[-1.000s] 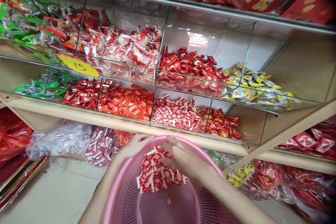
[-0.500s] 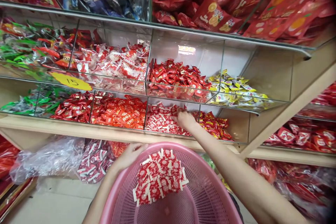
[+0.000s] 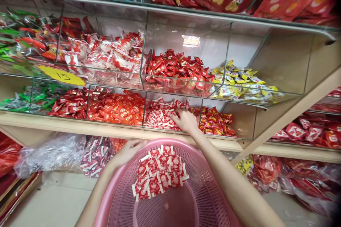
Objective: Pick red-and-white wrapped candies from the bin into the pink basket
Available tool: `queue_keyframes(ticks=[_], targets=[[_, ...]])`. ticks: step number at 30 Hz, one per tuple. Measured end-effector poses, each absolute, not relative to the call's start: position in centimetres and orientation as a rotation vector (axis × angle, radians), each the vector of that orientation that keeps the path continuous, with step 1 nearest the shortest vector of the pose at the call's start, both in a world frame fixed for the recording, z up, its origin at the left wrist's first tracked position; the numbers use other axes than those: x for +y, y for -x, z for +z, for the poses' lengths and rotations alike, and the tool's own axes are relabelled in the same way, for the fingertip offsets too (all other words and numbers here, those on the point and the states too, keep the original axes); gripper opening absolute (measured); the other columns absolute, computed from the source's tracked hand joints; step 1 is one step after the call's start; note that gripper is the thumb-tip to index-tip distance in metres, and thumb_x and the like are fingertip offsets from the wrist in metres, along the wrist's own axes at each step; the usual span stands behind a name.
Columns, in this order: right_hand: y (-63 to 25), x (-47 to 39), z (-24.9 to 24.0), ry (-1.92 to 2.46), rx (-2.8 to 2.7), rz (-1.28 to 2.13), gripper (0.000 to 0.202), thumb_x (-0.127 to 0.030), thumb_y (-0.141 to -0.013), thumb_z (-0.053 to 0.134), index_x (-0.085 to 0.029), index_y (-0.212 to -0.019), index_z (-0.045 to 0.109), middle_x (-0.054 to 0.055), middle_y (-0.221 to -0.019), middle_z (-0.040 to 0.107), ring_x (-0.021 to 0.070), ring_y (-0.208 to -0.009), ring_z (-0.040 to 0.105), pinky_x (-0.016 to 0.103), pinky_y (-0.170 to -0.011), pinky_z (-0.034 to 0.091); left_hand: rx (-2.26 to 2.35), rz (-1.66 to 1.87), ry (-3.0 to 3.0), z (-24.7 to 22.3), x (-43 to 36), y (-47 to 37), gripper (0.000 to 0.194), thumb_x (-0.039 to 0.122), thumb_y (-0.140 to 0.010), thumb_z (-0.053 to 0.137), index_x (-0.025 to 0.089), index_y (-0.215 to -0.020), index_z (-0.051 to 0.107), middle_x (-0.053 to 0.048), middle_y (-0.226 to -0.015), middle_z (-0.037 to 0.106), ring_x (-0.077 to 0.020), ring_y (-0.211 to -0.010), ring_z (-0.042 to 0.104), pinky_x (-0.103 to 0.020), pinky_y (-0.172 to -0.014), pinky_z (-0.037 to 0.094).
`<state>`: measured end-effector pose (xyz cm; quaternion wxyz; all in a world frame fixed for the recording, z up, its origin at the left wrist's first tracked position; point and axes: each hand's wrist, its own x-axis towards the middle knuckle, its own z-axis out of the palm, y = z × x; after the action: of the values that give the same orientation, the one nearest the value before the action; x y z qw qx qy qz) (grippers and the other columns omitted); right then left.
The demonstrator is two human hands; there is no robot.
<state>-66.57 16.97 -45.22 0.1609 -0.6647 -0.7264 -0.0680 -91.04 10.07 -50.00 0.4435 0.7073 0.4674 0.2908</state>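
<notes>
A large pink basket [image 3: 106,198] with mesh walls holds a pile of red-and-white candy packets [image 3: 160,173]. My left hand [image 3: 130,152] rests on the basket's upper left rim, its fingers curled over the edge. Reaching into a lower shelf compartment, my right hand [image 3: 185,119] touches the loose red-and-white candies [image 3: 160,117] with thumb and fingers apart. No candy can be made out between its fingers.
Clear dividers split the shelf [image 3: 128,130] into candy compartments: orange packets [image 3: 125,108] left, dark red ones [image 3: 217,120] right. Above hang a yellow price tag [image 3: 61,75] and another shelf. Plastic bags [image 3: 50,154] lie below, and a wooden post [image 3: 287,113] slants at right.
The view has shifted, so the upper shelves appear higher. My right hand has opened out and moved slightly toward the front of the compartment. My left hand stays on the basket rim.
</notes>
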Motion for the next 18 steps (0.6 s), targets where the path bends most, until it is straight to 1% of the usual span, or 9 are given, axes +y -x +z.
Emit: queue_keyframes(ticks=[4, 8, 10, 12, 15, 18], targets=[[66.4, 16.9, -45.1, 1.735, -2.108, -0.092, 0.048, -0.058, -0.081, 0.028, -0.024, -0.098, 0.057, 0.006, -0.097, 0.061, 0.0202, -0.086, 0.057, 0.026, -0.067, 0.036, 1.150, 0.715, -1.752, -49.9, 10.0, 90.9, 0.042, 0.045, -0.081, 0.040, 0.015, -0.096, 0.063, -0.003, -0.089, 0.065, -0.0192, -0.084, 0.055, -0.028, -0.078, 0.039], [66.6, 16.6, -44.7, 1.478, -2.182, 0.081, 0.048, -0.055, -0.084, 0.023, -0.024, -0.099, 0.056, 0.004, -0.096, 0.062, 0.0163, -0.086, 0.056, 0.023, -0.069, 0.035, 1.134, 0.702, -1.726, -50.1, 10.1, 90.8, 0.038, 0.042, -0.081, 0.041, 0.015, -0.096, 0.063, -0.002, -0.087, 0.066, -0.0194, -0.082, 0.055, -0.027, -0.076, 0.040], [66.7, 16.4, -44.4, 1.366, -2.207, 0.167, 0.049, -0.052, -0.086, 0.019, -0.022, -0.096, 0.056, 0.003, -0.094, 0.062, 0.0146, -0.083, 0.056, 0.021, -0.068, 0.034, 1.132, 0.693, -1.695, -50.1, 10.1, 90.8, 0.037, 0.041, -0.081, 0.041, 0.015, -0.098, 0.062, -0.002, -0.088, 0.066, -0.0196, -0.083, 0.055, -0.027, -0.076, 0.040], [66.7, 16.2, -44.2, 1.295, -2.213, 0.242, 0.052, -0.049, -0.088, 0.014, -0.020, -0.090, 0.056, 0.003, -0.088, 0.062, 0.0135, -0.077, 0.055, 0.021, -0.066, 0.034, 1.137, 0.687, -1.674, -50.0, 10.1, 90.7, 0.037, 0.041, -0.081, 0.041, 0.016, -0.098, 0.062, -0.002, -0.089, 0.066, -0.0196, -0.083, 0.055, -0.027, -0.076, 0.039], [66.7, 16.2, -44.1, 1.310, -2.158, 0.287, 0.056, -0.048, -0.088, 0.007, -0.018, -0.080, 0.054, 0.002, -0.076, 0.060, 0.0134, -0.068, 0.052, 0.022, -0.063, 0.034, 1.156, 0.685, -1.677, -49.8, 10.1, 90.7, 0.037, 0.042, -0.080, 0.042, 0.016, -0.096, 0.063, -0.001, -0.088, 0.066, -0.0193, -0.082, 0.055, -0.027, -0.075, 0.039], [66.5, 16.4, -44.3, 1.404, -2.079, 0.251, 0.055, -0.048, -0.088, 0.007, -0.018, -0.077, 0.052, 0.003, -0.072, 0.057, 0.0142, -0.066, 0.051, 0.022, -0.062, 0.034, 1.176, 0.685, -1.696, -49.6, 10.0, 90.6, 0.038, 0.043, -0.079, 0.043, 0.015, -0.094, 0.064, -0.002, -0.088, 0.066, -0.0192, -0.081, 0.055, -0.027, -0.076, 0.039]])
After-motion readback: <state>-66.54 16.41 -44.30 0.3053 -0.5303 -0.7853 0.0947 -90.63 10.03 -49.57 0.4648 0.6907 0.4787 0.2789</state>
